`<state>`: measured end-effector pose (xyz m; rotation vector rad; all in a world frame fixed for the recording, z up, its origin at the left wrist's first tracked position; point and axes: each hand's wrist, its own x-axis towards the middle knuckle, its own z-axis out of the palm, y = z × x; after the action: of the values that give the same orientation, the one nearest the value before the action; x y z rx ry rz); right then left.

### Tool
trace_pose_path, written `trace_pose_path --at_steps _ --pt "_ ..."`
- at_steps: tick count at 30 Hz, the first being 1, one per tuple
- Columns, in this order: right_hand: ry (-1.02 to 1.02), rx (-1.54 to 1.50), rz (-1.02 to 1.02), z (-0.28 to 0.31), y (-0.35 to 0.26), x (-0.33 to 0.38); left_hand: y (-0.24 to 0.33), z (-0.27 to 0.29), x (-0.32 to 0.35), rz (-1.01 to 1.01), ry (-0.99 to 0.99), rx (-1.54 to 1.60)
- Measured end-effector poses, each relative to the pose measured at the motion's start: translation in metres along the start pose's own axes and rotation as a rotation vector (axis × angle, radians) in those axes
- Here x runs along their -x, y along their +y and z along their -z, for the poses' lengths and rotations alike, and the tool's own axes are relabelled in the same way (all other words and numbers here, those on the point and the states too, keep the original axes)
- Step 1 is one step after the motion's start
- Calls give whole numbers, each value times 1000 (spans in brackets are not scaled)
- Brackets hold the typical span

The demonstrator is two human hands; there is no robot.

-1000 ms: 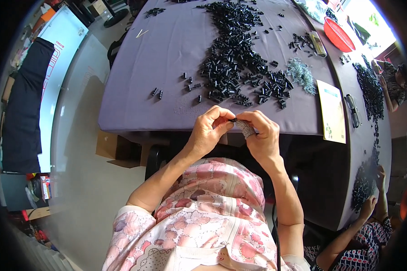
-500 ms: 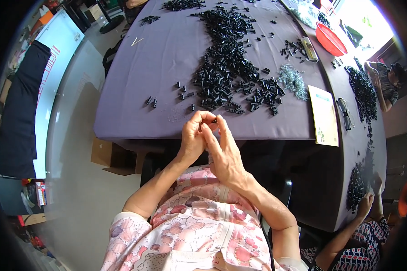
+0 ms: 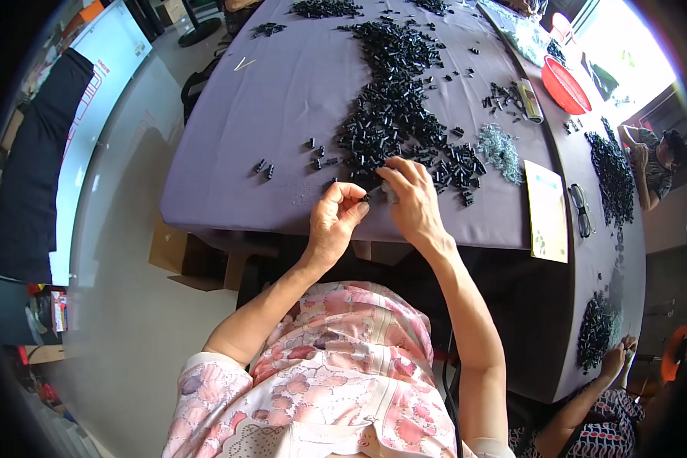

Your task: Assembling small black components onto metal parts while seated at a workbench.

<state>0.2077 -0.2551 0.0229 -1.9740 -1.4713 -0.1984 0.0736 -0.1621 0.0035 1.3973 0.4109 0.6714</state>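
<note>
**Small black part pinched at the desk's near edge**

The left hand [image 3: 334,221] curls nearly closed, fingertips pinching a small black part [image 3: 365,198]. Touching it, the right hand [image 3: 412,200] lies loosely open, fingers spread onto the pile of black parts [image 3: 389,107]. A red bowl [image 3: 565,84] sits by the far right edge.

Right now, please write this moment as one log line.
left hand: pinching small black part | right hand: at black parts pile | surface: purple table
</note>
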Motion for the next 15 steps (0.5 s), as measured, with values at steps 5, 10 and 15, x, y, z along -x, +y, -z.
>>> trace_pose_path --at_steps 5,10,15 --pt "15 95 147 -6 19 -11 1 2 -2 24 -25 42" --pt "6 231 88 15 41 1 -1 3 -2 6 -13 61" --pt "73 274 -14 24 64 15 -2 3 -3 20 7 110"
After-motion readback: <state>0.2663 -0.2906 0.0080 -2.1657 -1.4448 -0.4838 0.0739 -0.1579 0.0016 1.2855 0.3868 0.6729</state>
